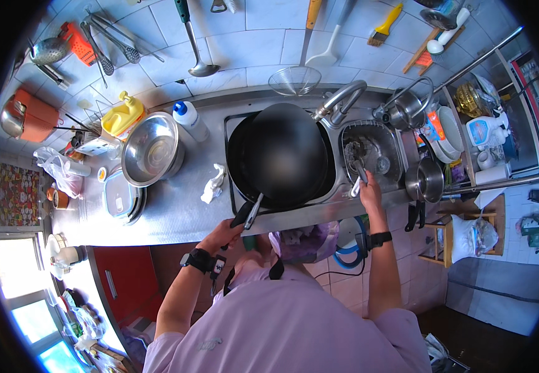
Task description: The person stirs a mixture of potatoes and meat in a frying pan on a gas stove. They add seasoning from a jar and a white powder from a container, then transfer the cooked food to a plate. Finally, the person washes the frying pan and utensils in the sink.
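Note:
My left hand (222,234) is closed around the black handle (241,215) of a large dark pan. That pan (239,158) rests in the large sink basin, and much of its inside is blurred. Over the smaller basin (388,156), my right hand (371,191) grips the handle of a scrubber (361,169). The scrubber's dark, rough head is down inside the basin, apart from the pan. A curved metal faucet (344,100) rises behind the two basins.
A crumpled white cloth or tissue (213,184) lies left of the sink. Further left are a steel bowl (150,149), a white bottle (190,120) and a lidded container (120,193). A saucepan (424,179) stands at the right. Utensils, including a ladle (199,60), hang on the tiled wall.

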The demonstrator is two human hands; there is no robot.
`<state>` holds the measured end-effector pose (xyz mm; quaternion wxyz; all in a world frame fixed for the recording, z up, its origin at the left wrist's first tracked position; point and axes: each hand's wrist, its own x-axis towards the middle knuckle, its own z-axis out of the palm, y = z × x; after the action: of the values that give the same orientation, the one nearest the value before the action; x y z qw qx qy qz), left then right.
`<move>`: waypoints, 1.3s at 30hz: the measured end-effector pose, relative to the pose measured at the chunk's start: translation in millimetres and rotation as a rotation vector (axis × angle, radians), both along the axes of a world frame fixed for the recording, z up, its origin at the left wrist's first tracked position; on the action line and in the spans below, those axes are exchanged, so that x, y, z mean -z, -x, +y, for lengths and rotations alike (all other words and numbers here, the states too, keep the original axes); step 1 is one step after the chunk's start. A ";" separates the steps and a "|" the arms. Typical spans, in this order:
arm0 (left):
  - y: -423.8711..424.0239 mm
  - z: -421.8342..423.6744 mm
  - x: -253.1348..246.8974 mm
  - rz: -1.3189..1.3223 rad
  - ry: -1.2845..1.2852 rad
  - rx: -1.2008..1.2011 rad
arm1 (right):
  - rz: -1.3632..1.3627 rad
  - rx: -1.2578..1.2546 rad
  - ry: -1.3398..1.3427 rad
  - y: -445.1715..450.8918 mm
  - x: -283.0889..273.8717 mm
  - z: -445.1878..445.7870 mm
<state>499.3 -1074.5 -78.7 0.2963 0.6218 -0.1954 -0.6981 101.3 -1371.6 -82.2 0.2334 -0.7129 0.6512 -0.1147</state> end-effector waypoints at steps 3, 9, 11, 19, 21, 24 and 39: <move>5.2 -0.4 -12.3 -0.073 0.042 0.014 | -0.153 -0.084 0.081 -18.9 -21.4 33.0; -12.9 -8.7 -29.4 -0.107 -0.037 0.045 | 0.245 -0.491 0.129 -109.2 -19.1 60.5; -21.3 -8.1 -33.0 -0.095 -0.062 0.051 | 0.297 -0.515 0.075 -135.0 18.6 52.9; -26.5 0.1 -31.5 -0.369 -0.004 -0.014 | 0.007 -0.476 0.096 -194.6 18.3 56.2; -25.6 9.3 -9.1 -0.364 0.039 -0.079 | 0.034 -0.555 0.085 -192.0 2.0 65.6; -13.3 13.9 6.0 -0.721 0.157 -0.013 | 0.176 -0.603 -0.024 -179.2 -9.9 92.5; 61.9 -47.5 -37.5 -1.260 0.246 0.419 | 0.102 -0.320 0.045 -171.4 10.9 57.4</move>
<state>437.4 -1121.9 -41.1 0.0526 0.8208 -0.5255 -0.2177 272.7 -1314.2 -93.0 0.1991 -0.8175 0.5377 -0.0543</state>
